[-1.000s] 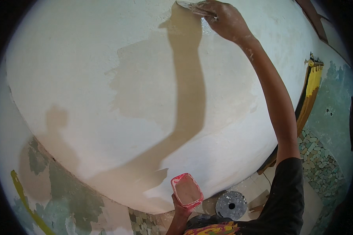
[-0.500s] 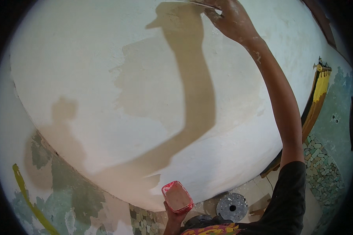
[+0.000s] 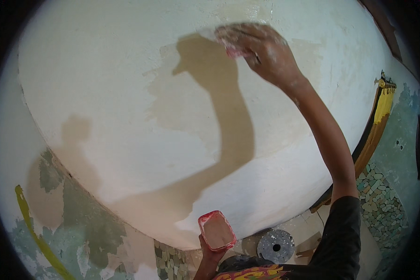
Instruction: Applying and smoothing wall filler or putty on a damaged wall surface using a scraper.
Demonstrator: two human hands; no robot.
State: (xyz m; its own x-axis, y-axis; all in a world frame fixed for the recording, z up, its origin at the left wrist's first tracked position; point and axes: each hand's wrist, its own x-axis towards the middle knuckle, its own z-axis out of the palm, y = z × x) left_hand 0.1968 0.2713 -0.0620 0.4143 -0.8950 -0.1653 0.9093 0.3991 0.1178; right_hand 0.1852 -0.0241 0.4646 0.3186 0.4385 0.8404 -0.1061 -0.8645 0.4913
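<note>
My right hand (image 3: 266, 56), smeared with pale residue, grips a scraper (image 3: 233, 51) with a red handle against the upper middle of the white wall (image 3: 102, 70), its blade blurred and partly behind my fingers. A wet streak and a beige, irregular patch show on the wall around it, with my arm's shadow across them. At the bottom centre my left hand (image 3: 210, 252) holds a red rectangular tub (image 3: 217, 231) with beige paste inside and smeared paste on its rim.
A grey speckled disc (image 3: 266, 247) with a centre hole lies on the tiled floor below. At right are a yellow-and-brown painted strip (image 3: 382, 105), green mottled wall and pebble-like stonework (image 3: 380, 200). Lower left, patchy wall (image 3: 84, 233) carries an olive stripe (image 3: 28, 214).
My right hand has come down the wall from the top edge, and more of the scraper's red handle shows. The tub in my left hand has shifted slightly.
</note>
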